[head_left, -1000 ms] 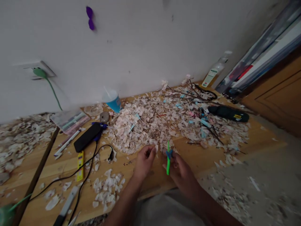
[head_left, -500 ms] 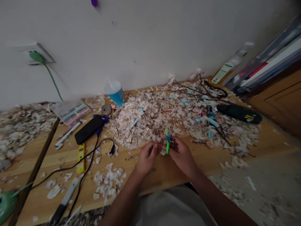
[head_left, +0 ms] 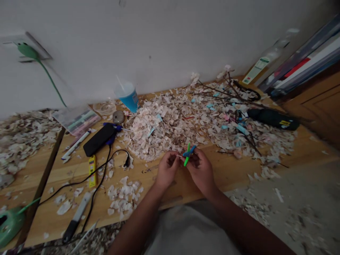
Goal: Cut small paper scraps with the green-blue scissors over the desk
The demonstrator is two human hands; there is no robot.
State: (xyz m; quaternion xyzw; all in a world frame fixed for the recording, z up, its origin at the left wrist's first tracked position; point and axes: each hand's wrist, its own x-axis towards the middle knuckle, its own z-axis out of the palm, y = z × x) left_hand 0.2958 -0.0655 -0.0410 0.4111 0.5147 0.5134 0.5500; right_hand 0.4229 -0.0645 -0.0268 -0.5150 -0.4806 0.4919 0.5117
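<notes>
The left hand (head_left: 166,170) pinches what looks like a pale sliver (head_left: 180,156) on the near side of a large heap of petal-like scraps (head_left: 145,141); beside it, the right hand (head_left: 201,170) grasps a small green-and-blue tool (head_left: 187,155). Work appears unfinished: a smaller cluster (head_left: 124,198) lies at the heap's near left, though which pieces are done cannot be told. The sliver sits between both hands' fingertips, just left of the tool.

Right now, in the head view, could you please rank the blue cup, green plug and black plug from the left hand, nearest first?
1. Black plug: left of the left hand.
2. Blue cup: back left.
3. Green plug: high, far left.
</notes>
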